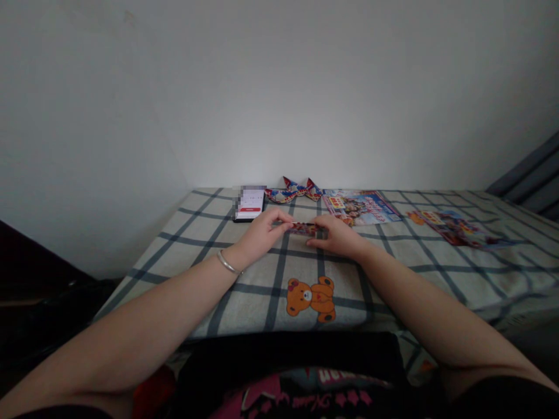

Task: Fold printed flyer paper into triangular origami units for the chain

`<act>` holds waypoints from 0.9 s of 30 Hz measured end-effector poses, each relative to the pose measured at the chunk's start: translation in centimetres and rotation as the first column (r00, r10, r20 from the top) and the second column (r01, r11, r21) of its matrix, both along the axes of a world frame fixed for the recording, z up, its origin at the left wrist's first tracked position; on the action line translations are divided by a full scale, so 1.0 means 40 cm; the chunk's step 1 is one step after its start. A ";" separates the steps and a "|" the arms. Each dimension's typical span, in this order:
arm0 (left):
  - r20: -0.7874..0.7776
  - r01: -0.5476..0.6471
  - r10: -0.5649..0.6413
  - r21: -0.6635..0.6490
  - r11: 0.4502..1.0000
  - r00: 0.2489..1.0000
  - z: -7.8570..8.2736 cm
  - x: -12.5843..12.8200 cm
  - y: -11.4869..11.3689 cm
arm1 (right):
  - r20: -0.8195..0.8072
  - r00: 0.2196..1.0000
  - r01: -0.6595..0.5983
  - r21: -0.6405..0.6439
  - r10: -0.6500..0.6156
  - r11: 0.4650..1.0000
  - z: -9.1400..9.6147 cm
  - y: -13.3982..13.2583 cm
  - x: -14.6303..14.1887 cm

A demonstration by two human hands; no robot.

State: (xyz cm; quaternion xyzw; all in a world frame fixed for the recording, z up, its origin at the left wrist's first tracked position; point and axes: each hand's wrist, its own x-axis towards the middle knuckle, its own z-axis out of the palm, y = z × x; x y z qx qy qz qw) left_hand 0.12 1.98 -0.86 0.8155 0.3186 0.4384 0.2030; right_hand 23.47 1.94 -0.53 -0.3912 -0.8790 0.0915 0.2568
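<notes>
Between my hands is a small strip of folded, colourfully printed paper [302, 228], held just above the checked cloth. My left hand [267, 231], with a silver bangle at its wrist, pinches the strip's left end between thumb and fingers. The right end sits in the closed thumb and fingers of my right hand [335, 235]. Behind my hands lies a folded paper piece with pointed tips [294, 191], in similar red and blue print. Close to it on the right is a flat printed sheet [364, 208].
A phone [250, 203] with a lit screen lies left of the folded piece. Another printed sheet [465, 228] is farther right. The checked tablecloth [244, 297] carries a printed bear [311, 299] near the front edge. A white wall [297, 93] stands directly behind the table.
</notes>
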 end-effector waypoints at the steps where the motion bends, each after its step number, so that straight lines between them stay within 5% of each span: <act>1: -0.015 0.032 -0.032 0.017 0.999 0.999 0.001 0.000 0.000 | -0.012 1.000 -0.003 0.007 0.004 1.000 0.001 0.000 -0.001; 6: -0.225 0.078 -0.027 0.222 0.972 0.974 0.006 -0.005 0.008 | -0.056 0.998 -0.038 0.092 0.043 0.995 0.014 -0.004 0.005; 12: -0.570 0.119 0.195 0.467 0.876 0.798 0.014 -0.015 0.010 | 0.060 0.966 -0.254 0.057 0.251 0.966 0.011 -0.002 0.015; 16: -0.682 0.172 0.188 0.424 0.889 0.707 0.009 -0.011 0.007 | 0.108 0.952 -0.292 0.024 0.288 0.956 0.002 0.002 0.016; 27: -0.665 0.251 0.014 0.301 0.920 0.747 0.011 -0.001 -0.020 | 0.173 0.951 -0.266 0.043 0.255 0.963 0.004 -0.001 0.005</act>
